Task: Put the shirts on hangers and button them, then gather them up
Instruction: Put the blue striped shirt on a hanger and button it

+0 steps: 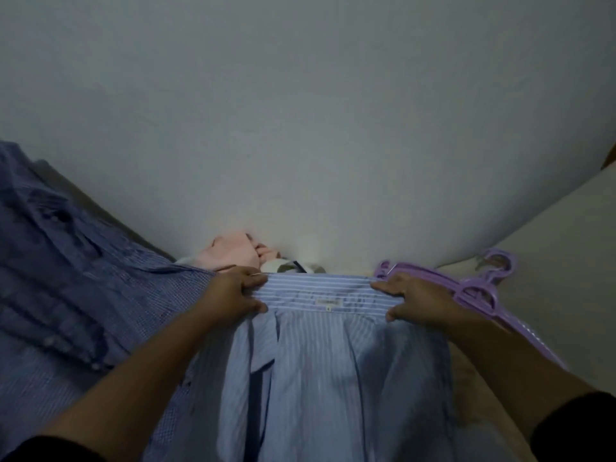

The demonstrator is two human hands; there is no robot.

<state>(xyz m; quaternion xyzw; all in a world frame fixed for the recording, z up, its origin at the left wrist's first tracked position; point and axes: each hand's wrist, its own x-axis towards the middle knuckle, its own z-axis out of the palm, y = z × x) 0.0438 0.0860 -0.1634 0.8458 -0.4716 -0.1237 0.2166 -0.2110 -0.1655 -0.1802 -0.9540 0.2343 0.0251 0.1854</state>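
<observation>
Head view looks down on a light blue striped shirt hanging in front of the person. Left hand and right hand each pinch one end of its collar, fingers curled over the fabric, stretching it flat. Purple hangers lie just right of the right hand. A dark blue checked shirt lies left.

You face a plain pale grey wall that fills most of your view, bare and evenly matt under dim, cool light. A faint warmer glow sits low on it near the middle. At your right a cream-coloured surface rises along the wall's edge, and a sliver of orange-brown shows at the far right border
</observation>
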